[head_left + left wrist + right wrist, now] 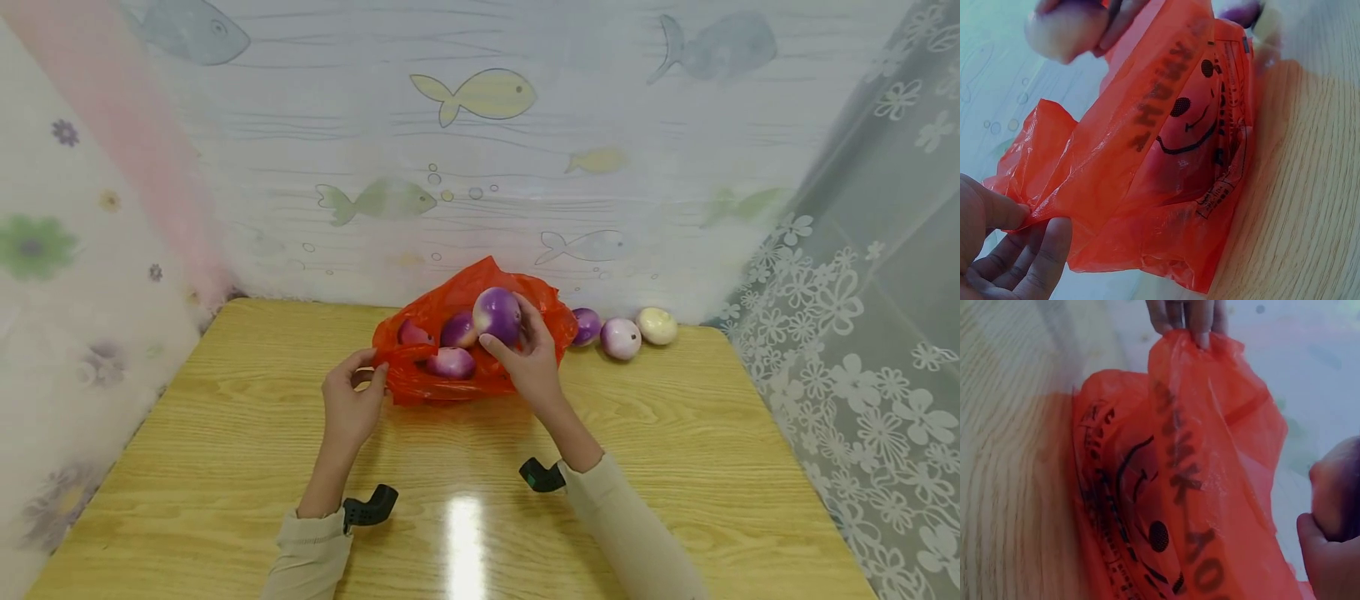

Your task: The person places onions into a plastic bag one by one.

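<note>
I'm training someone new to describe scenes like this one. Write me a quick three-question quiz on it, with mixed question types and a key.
1. Count: in the head view, how many vegetables lie on the table to the right of the red bag?
2. True or false: the right hand holds a mostly purple vegetable.
3. Multiple choice: the left hand
a) lies flat on the table
b) pinches the edge of the red bag
c) grips a vegetable

Key:
1. Three
2. True
3. b
</note>
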Demonstrator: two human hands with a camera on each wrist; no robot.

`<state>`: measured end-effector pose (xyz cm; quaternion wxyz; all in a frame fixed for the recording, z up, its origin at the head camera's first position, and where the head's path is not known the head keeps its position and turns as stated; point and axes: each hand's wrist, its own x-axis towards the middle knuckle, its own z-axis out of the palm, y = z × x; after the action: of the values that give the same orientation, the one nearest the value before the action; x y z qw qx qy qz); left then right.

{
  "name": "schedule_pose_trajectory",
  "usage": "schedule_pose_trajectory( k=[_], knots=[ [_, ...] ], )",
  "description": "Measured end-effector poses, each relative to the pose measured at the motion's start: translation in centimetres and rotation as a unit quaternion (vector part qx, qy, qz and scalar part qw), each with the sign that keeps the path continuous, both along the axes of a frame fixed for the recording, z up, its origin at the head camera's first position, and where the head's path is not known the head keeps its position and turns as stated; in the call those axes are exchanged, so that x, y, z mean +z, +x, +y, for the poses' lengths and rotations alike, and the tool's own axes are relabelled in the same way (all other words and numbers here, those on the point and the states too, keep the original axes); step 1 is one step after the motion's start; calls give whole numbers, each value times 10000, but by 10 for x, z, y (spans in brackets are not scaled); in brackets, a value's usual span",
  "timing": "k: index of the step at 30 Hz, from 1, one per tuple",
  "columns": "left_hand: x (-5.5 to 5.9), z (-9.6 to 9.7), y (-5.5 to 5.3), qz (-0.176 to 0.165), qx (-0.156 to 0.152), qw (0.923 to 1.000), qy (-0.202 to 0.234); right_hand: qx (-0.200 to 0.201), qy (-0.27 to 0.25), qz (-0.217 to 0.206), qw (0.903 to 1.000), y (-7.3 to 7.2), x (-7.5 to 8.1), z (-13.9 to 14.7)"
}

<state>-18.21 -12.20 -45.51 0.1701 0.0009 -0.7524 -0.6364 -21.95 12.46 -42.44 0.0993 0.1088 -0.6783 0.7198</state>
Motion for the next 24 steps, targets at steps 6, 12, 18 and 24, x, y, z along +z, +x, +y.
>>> schedule_pose_trajectory(
  k=[6, 12, 18, 24],
  knots=[
    [1, 0, 0, -26, 9, 10000, -82, -261, 795, -765, 9936, -14, -8, -5],
    [0, 1, 0, -22, -1, 10000, -64, -94, 1606, -1224, 9794, -25, -22, -9],
    [1, 2, 0, -55, -15, 10000, -25, 37, 1978, -1424, 9698, -32, -32, -12],
    [0, 3, 0, -17, -11, 10000, -46, 115, 2243, -1397, 9644, -39, -39, -13]
  ],
)
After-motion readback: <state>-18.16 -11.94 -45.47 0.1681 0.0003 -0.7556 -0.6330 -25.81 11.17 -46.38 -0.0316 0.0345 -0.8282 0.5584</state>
